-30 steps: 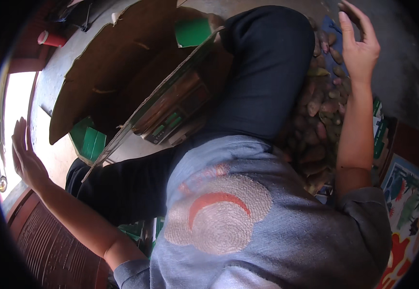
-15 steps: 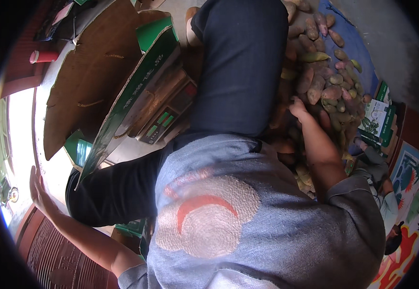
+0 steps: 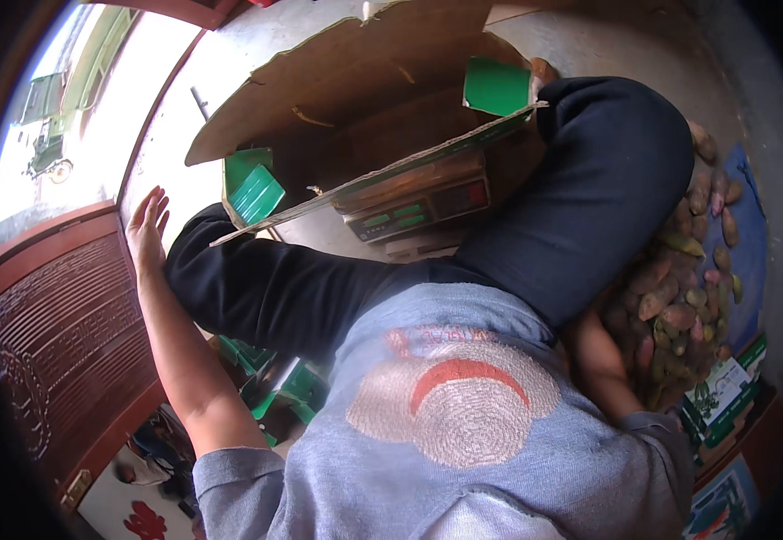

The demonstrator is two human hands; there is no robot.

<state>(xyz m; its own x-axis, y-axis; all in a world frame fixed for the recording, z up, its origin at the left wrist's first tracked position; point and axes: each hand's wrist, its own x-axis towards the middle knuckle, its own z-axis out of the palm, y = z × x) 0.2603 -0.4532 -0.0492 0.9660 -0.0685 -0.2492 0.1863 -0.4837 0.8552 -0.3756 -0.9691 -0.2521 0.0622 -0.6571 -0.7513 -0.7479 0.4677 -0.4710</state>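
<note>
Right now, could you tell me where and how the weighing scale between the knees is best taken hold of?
Probably by its two short sides: the weighing scale sits low and wide. Come from the front, since a cardboard flap overhangs its top.

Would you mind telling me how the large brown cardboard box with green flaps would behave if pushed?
The large brown cardboard box would probably slide easily and feel light: it lies open, apparently empty. Its long torn flap edge already sags, so it would likely flex, not stay stiff. The left hand rests beside it.
</note>
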